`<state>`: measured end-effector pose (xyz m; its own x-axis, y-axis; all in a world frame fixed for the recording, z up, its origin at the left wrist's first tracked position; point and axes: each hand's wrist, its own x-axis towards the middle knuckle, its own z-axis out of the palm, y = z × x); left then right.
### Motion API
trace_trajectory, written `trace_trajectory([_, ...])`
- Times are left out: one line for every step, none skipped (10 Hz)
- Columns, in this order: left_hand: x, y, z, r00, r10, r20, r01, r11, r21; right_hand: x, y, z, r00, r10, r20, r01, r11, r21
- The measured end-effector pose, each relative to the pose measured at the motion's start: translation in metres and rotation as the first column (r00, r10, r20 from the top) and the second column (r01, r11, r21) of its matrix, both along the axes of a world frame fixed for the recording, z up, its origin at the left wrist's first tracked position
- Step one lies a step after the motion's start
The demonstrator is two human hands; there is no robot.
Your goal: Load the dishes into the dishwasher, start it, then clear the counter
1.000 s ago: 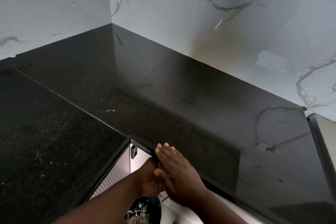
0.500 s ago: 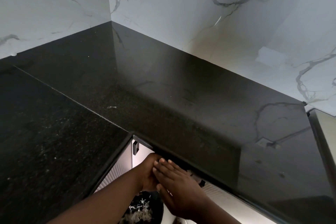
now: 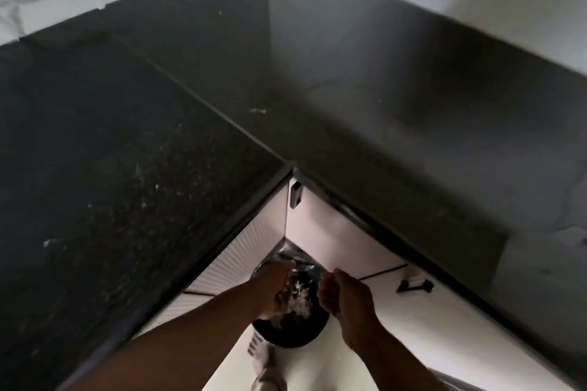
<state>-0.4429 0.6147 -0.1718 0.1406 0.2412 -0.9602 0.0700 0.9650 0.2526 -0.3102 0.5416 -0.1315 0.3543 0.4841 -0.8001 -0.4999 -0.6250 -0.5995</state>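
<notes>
Both my hands hang below the edge of the black stone counter (image 3: 158, 168), above a round bin lined with a black bag (image 3: 295, 335) that stands on the floor in the cabinet corner. White food scraps (image 3: 300, 301) lie inside the bin. My left hand (image 3: 273, 286) reaches down over the bin's left rim, its fingers pointing into the bag; blur hides whether they hold anything. My right hand (image 3: 341, 295) hovers over the right rim with its fingers curled into a fist, nothing visible in it. No dishes or dishwasher appear.
A few white crumbs (image 3: 257, 110) lie near the counter's seam, and more specks (image 3: 47, 243) lie on the left slab. White cabinet fronts with a dark handle (image 3: 414, 286) flank the bin. A foot in a slipper (image 3: 265, 362) stands beside the bin. Marble walls rise behind.
Both hands have dropped from the counter's edge down to the bin. The right hand has gone from flat fingers to a fist. My view has tilted downward.
</notes>
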Motion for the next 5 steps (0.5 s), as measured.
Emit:
trace_trajectory([0.003, -0.005, -0.034, 0.999, 0.035, -0.031, -0.035, 0.999, -0.003, -0.006, 0.003, -0.056, 0.992, 0.058, -0.111, -0.073, 0.989, -0.132])
trace_trajectory([0.008, -0.004, -0.060, 1.000, 0.001, -0.025, -0.002, 1.000, -0.018, -0.012, 0.006, -0.098, 0.980, 0.148, -0.135, -0.174, 0.962, -0.212])
trace_trajectory([-0.005, -0.005, -0.109, 0.998, -0.014, -0.060, 0.012, 0.999, -0.037, -0.007, 0.003, -0.114, 0.978, 0.163, -0.130, -0.190, 0.955, -0.229])
trace_trajectory([-0.019, -0.014, -0.128, 0.999, 0.012, 0.032, -0.010, 0.998, -0.063, 0.004, -0.007, -0.125, 0.982, 0.154, -0.107, -0.177, 0.950, -0.256])
trace_trajectory([-0.022, -0.024, -0.084, 0.999, 0.047, -0.002, -0.047, 0.998, -0.029, 0.011, -0.014, -0.115, 0.977, 0.200, 0.067, -0.180, 0.955, -0.235])
